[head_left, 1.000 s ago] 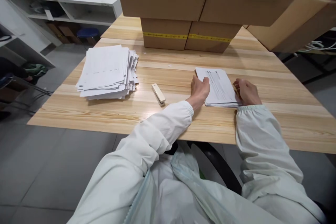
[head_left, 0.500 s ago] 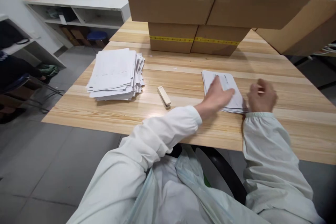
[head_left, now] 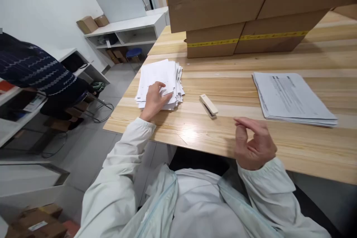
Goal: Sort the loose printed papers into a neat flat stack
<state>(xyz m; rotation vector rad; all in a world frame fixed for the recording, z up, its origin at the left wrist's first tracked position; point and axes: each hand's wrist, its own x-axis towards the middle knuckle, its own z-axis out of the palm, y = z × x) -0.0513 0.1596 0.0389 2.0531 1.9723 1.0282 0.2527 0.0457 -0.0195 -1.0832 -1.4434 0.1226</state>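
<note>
My left hand (head_left: 155,99) rests on the near edge of a loose, uneven pile of white papers (head_left: 161,78) at the left of the wooden table (head_left: 240,93); its fingers lie spread on the top sheet. My right hand (head_left: 253,143) hovers over the table's front edge, fingers loosely curled, holding nothing. A cream stapler (head_left: 208,105) lies between the two hands. A neat stack of printed sheets (head_left: 290,97) lies to the right, beyond my right hand.
Stacked cardboard boxes (head_left: 240,11) with yellow tape fill the back of the table. A person in a dark striped sleeve (head_left: 36,70) sits at the left. White shelving (head_left: 125,31) stands behind, and small boxes (head_left: 36,223) lie on the floor.
Both hands left the printed stack on the right. My left hand swung across to the loose pile on the left; my right hand drew back to the table's front edge. The view turned left.
</note>
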